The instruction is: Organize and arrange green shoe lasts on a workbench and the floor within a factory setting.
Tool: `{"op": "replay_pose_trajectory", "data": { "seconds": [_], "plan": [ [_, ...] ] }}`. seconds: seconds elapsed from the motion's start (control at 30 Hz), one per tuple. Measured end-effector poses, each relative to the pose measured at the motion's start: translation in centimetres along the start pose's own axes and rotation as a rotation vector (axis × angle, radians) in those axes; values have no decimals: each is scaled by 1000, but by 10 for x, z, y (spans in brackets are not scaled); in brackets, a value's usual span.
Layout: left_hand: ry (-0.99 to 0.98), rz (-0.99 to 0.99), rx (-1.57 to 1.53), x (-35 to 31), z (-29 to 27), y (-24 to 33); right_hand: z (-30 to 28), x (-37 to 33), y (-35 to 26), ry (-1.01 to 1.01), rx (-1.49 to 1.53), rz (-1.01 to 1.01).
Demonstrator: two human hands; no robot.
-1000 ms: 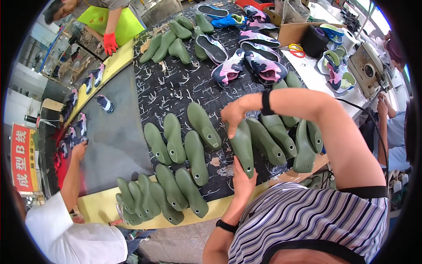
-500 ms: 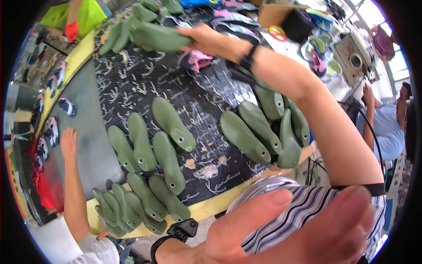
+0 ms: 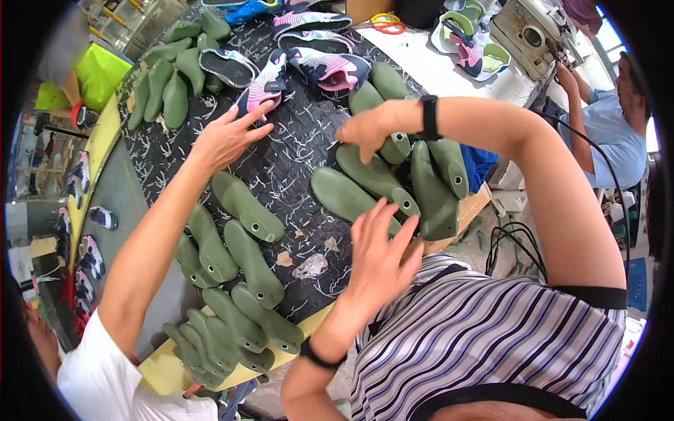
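Observation:
My right hand (image 3: 370,131) reaches in from the right over the black tabletop, empty and slightly blurred, thumb and fingers apart. It hovers beside several green shoe lasts (image 3: 378,177) lying side by side. My left hand (image 3: 382,252) has its fingers spread over the near end of another green last (image 3: 344,200); whether it touches the last I cannot tell. Farther off, a co-worker's hand (image 3: 235,137) in a white sleeve is at a pink and navy shoe (image 3: 265,88). A second pink and navy shoe (image 3: 333,69) lies right of it.
Green lasts (image 3: 175,102) are grouped at the far left, others (image 3: 246,263) at the near left. Shoe uppers (image 3: 312,24) line the far side. A sewing machine (image 3: 530,35) and a seated person (image 3: 621,133) are at right. Black cables (image 3: 516,245) hang beside the table's edge.
My right hand has let go of a green last at the far left and moved back right. My left hand has gone from close to the camera to the lasts. The co-worker's hand has reached the shoe.

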State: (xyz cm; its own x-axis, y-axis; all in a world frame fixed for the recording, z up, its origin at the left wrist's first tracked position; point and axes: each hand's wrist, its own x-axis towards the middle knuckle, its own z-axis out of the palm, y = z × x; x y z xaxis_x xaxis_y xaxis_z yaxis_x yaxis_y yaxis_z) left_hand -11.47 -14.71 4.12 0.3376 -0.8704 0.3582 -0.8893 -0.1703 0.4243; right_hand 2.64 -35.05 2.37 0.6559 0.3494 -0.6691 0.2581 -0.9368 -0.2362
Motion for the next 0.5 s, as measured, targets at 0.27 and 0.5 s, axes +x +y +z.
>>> {"op": "replay_pose_trajectory", "data": {
  "seconds": [0.27,0.5],
  "plan": [
    [173,-303,-42,-40,58,-10,13,47,-1,-249,191,30],
    [313,-620,32,-76,36,-11,-18,10,-54,-103,452,88]
  ]
}}
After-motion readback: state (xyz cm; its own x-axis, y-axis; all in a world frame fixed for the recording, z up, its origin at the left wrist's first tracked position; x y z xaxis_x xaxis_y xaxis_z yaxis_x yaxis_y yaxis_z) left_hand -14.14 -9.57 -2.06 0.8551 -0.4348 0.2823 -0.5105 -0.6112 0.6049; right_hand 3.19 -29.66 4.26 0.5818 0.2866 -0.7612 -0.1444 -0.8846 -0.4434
